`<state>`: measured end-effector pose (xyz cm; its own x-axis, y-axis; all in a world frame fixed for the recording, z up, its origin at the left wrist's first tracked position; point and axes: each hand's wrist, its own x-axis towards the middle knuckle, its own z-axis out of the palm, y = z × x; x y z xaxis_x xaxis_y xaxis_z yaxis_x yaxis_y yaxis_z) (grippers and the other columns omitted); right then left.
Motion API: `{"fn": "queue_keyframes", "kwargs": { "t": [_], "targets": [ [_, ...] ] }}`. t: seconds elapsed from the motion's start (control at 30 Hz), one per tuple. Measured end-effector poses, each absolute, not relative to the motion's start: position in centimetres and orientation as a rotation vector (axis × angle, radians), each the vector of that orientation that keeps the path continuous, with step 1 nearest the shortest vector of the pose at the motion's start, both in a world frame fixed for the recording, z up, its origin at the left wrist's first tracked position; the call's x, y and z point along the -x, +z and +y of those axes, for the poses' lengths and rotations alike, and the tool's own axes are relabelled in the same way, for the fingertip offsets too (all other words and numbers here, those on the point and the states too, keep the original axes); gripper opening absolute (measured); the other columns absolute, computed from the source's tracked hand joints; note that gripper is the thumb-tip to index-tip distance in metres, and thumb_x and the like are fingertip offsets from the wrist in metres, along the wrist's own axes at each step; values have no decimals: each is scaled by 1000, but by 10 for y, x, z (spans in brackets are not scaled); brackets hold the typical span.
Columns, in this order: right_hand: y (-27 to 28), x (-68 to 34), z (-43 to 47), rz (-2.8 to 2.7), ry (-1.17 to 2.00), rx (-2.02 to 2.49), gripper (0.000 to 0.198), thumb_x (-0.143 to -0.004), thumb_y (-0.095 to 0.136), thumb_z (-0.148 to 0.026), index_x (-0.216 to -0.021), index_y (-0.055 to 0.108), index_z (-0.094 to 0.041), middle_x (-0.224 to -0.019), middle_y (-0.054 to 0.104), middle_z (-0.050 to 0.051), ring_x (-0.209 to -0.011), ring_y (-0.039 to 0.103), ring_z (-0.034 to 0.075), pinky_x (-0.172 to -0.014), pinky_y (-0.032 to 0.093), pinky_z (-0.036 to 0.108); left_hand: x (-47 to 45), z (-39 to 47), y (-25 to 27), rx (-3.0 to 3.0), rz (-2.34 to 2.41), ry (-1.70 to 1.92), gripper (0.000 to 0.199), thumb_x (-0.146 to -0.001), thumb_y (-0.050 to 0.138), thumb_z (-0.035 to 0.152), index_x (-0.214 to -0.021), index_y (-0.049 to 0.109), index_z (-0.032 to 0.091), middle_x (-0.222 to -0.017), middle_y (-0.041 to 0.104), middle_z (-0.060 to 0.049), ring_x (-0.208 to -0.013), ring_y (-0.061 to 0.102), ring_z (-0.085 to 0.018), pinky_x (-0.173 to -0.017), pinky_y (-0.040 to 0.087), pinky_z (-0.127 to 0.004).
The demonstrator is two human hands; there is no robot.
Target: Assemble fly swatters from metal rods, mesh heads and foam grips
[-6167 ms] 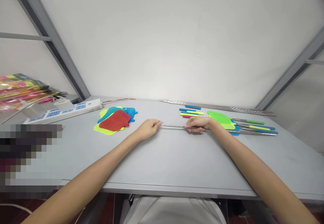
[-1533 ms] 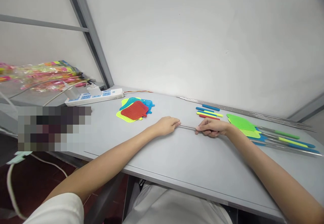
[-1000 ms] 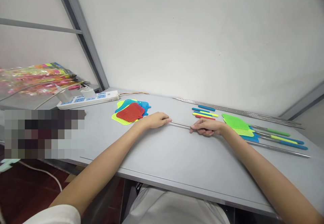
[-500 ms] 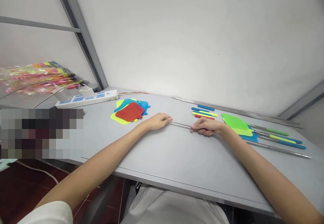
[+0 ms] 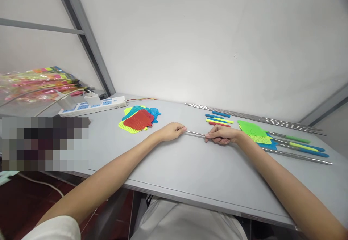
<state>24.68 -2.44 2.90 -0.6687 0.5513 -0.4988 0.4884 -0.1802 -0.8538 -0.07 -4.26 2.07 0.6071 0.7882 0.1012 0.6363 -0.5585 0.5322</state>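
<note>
A thin silvery metal rod (image 5: 195, 133) runs between my hands above the grey table. My left hand (image 5: 173, 131) pinches its left end with thumb and fingers. A short way along, my right hand (image 5: 221, 135) grips the same rod, its fingers curled around it. The rod seems to pass under my right forearm and come out on the far side, pointing right. Left of my left hand lie loose fly swatter heads, a red one (image 5: 139, 120) on top of yellow and blue ones. Behind my right hand are several coloured handle grips (image 5: 217, 120).
Fly swatters with a green head (image 5: 251, 128) on top lie to the right. Long metal rods (image 5: 252, 118) rest along the wall. A power strip (image 5: 94, 106) with plugs and bagged colourful items (image 5: 35, 84) are at the left, beside a pixelated patch.
My left hand has shifted slightly right, closer to my right hand. The rod's far right end has swung up a little. My right hand stays nearly in place.
</note>
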Motion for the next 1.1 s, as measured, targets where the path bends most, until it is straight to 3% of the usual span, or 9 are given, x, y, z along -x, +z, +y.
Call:
{"fn": "queue_keyframes", "kwargs": {
  "t": [0.77,1.1],
  "targets": [
    [24,-247,-24,-1971,1981,1236,32,-71,51,-40,-82,58,-11,-37,34,-9,-26,23,1,-24,17,14,0,-40,20,-2460,1219,575,33,-79,26,33,-53,40,16,-49,42,1,-47,34,-9,-49,24,-22],
    [28,-245,-27,-2001,1942,1232,33,-72,49,-41,-82,58,-11,-35,36,-9,-25,24,1,-25,18,15,0,-40,19,-2455,1246,632,39,-79,24,40,-51,37,16,-46,35,3,-45,30,-8,-47,22,-22]
  ]
}}
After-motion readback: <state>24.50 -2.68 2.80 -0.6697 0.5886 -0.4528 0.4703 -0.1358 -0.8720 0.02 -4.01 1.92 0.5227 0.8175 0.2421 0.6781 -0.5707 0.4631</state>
